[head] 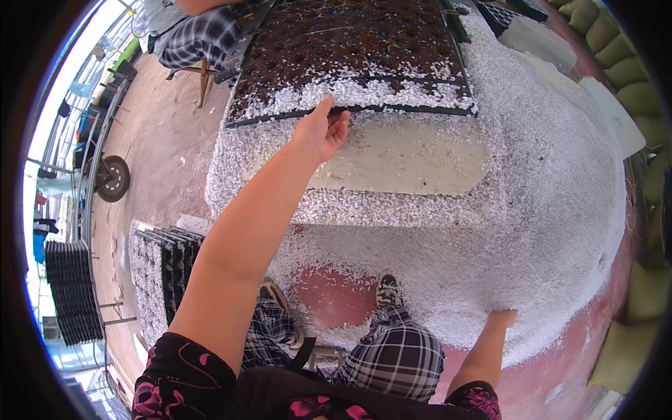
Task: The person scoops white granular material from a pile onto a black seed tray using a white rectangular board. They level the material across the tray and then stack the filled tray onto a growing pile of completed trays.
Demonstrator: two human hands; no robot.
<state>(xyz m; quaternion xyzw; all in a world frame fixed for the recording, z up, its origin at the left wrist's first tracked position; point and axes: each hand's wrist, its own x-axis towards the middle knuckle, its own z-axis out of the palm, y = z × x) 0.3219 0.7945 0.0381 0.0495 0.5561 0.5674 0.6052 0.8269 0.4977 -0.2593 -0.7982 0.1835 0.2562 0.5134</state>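
Observation:
A black plastic seedling tray [352, 47] filled with dark soil lies on the low table [404, 157] before me. White granules like perlite [378, 92] cover its near end, while rows of dimples and small blue specks show farther back. My left hand [323, 128] grips the tray's near rim, thumb on top and fingers curled underneath. Over at the lower right, my right hand [504, 316] is pushed into the big heap of white granules [551, 199]. Its fingers are buried, so whether it holds any granules is hidden.
Granule-covered trays [163, 268] stand on edge at my left, with a taller stack of black trays [73, 291] beyond. Another person's checked trouser leg [197, 44] shows at the upper left. A wheel [113, 178] stands farther left. Full sacks [630, 73] line the right side.

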